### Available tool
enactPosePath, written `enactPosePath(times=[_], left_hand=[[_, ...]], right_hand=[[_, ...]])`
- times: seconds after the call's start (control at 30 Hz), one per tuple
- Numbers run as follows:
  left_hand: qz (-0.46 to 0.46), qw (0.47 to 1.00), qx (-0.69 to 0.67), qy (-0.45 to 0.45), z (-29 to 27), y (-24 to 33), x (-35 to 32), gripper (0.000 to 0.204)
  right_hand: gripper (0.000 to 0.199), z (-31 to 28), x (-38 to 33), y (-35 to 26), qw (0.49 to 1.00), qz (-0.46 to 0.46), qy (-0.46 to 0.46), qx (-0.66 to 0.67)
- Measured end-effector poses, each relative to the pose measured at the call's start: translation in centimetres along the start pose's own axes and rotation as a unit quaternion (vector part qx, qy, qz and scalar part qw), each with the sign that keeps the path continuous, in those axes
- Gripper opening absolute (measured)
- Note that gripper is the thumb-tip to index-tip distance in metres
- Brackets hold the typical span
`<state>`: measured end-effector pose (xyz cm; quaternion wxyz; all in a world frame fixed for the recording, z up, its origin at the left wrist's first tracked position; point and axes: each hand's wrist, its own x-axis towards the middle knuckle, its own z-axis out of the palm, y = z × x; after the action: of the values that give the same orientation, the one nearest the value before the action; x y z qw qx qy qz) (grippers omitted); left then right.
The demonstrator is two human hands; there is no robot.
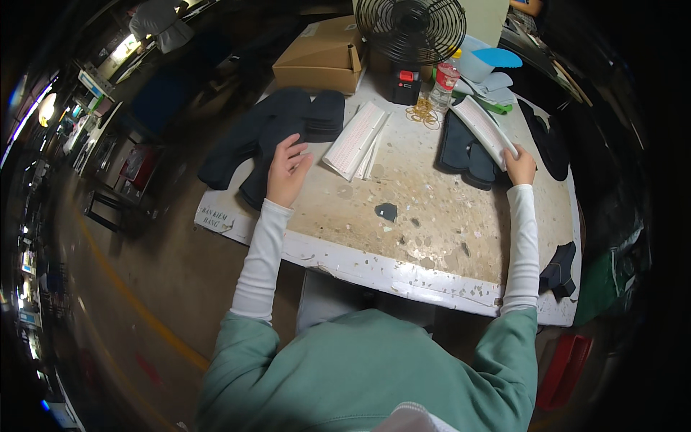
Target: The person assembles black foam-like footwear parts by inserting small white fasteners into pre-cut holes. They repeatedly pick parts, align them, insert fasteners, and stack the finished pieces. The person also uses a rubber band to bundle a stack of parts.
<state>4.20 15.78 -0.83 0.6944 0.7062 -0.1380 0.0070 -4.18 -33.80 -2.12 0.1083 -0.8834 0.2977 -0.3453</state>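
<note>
My right hand (521, 165) pinches the near end of a long white sheet with rows of reddish print (484, 128), perhaps labels. The sheet slants across a stack of black insole-shaped pieces (468, 164) on the table's right side. My left hand (286, 171) is empty, its fingers apart, beside the near edge of a larger group of stacked black insole-shaped pieces (277, 115). Between my hands, nearer the left one, lies another pile of white printed sheets (355, 140) with narrow strips along its right side.
At the table's back stand a cardboard box (320, 54), a black fan (410, 29), a small black-and-red device (404, 86), a bottle (444, 81) and yellow rubber bands (423, 114). Blue plastic scoop (497, 57) at back right. Dark blocks (560, 270) sit at the near right corner.
</note>
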Motion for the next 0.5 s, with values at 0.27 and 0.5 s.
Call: enactPosePath(times=[0.27,0.5], left_hand=[[-0.363,0.864,-0.327,0.122,2.4,-2.4,6.3,0.083],[-0.382,0.873,-0.202,0.228,6.1,-2.2,11.9,0.097]], right_hand=[[0.045,-4.1,-4.2,-7.3,0.958,-0.215,0.120,0.147],[0.040,-1.8,-10.7,-12.8,0.875,-0.432,0.021,0.216]])
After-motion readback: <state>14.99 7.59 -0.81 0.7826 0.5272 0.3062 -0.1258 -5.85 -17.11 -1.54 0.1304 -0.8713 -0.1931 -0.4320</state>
